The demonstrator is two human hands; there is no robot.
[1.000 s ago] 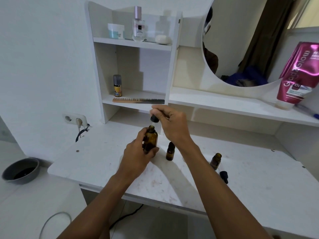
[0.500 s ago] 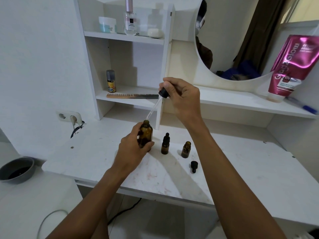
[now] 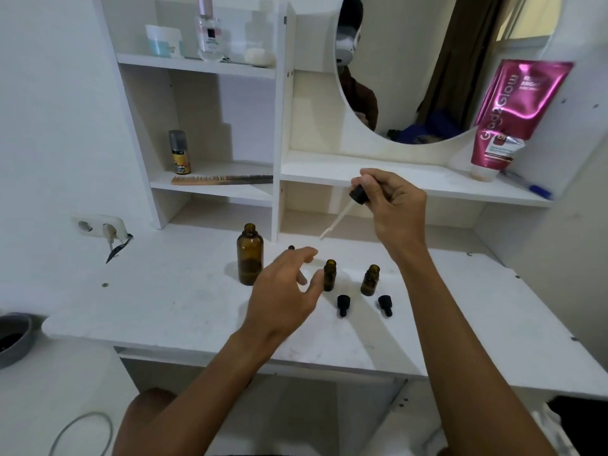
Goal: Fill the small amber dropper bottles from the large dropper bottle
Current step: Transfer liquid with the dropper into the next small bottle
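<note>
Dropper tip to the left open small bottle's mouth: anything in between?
Nothing visible. The dropper in the right hand hangs above the small bottle, whose mouth is uncapped. The left hand has fingers close beside the bottle, not over its mouth.

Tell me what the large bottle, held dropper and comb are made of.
The large bottle seems amber glass: glossy, see-through. The dropper has a clear tube, glass or plastic, and a matte black cap, perhaps rubber. The comb is matte tan, wood or plastic.
</note>
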